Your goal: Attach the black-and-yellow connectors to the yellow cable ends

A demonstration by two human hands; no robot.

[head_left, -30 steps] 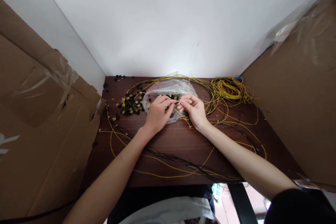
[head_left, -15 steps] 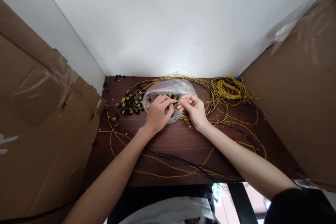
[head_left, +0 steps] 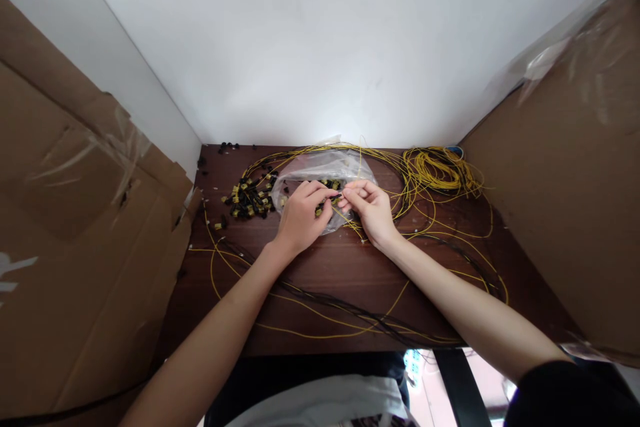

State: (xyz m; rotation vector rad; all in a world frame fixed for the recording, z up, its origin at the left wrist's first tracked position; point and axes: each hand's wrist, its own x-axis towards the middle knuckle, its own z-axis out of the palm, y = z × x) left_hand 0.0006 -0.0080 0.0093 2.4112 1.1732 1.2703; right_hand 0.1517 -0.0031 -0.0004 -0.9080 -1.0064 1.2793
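Over a clear plastic bag (head_left: 327,163) my two hands nearly meet at the fingertips. My left hand (head_left: 306,213) pinches a small dark piece (head_left: 336,198) between thumb and fingers. The fingertips of my right hand (head_left: 371,210) are pressed together at the piece's right end; what they grip is too small to make out. Black and yellow connectors (head_left: 330,184) show in the bag behind my fingers. Thin yellow wires run beneath my right hand. Left of the bag lies a pile of black and yellow connectors (head_left: 250,197) with wires attached.
A coil of yellow wire (head_left: 435,170) lies at the back right of the brown table (head_left: 330,270). Loose yellow and black wires (head_left: 350,310) cross the table's front. Cardboard (head_left: 90,233) stands at the left, more cardboard (head_left: 565,180) at the right, a white wall (head_left: 310,47) behind.
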